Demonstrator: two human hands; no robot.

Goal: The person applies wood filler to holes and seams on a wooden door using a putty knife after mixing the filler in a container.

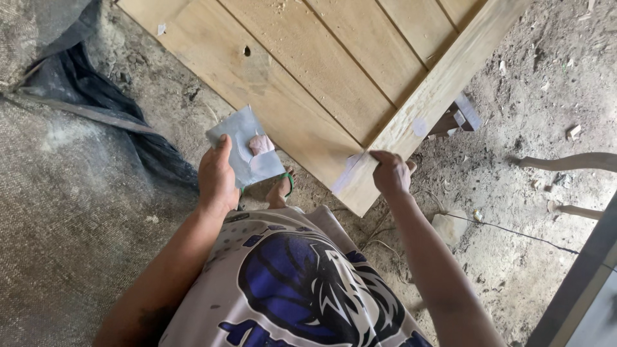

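My left hand [216, 178] holds a flat grey square plate [243, 145] with a dab of pale pinkish filler paste on it, just left of a wooden panel door [308, 64]. My right hand [390, 172] is closed on a small putty blade [350, 168], pressed against the near corner of the door's frame rail [437, 83]. A pale smear of filler shows on the rail near that corner. The door lies raised and tilted, with grooved boards and a round hole near its left edge.
Dirt floor with wood chips all around. Black plastic sheeting [96, 96] and coarse grey cloth [64, 205] lie on the left. My foot in a green-strapped sandal [281, 187] stands below the door. A thin cord [501, 228] and pale curved wooden pieces [572, 162] are on the right.
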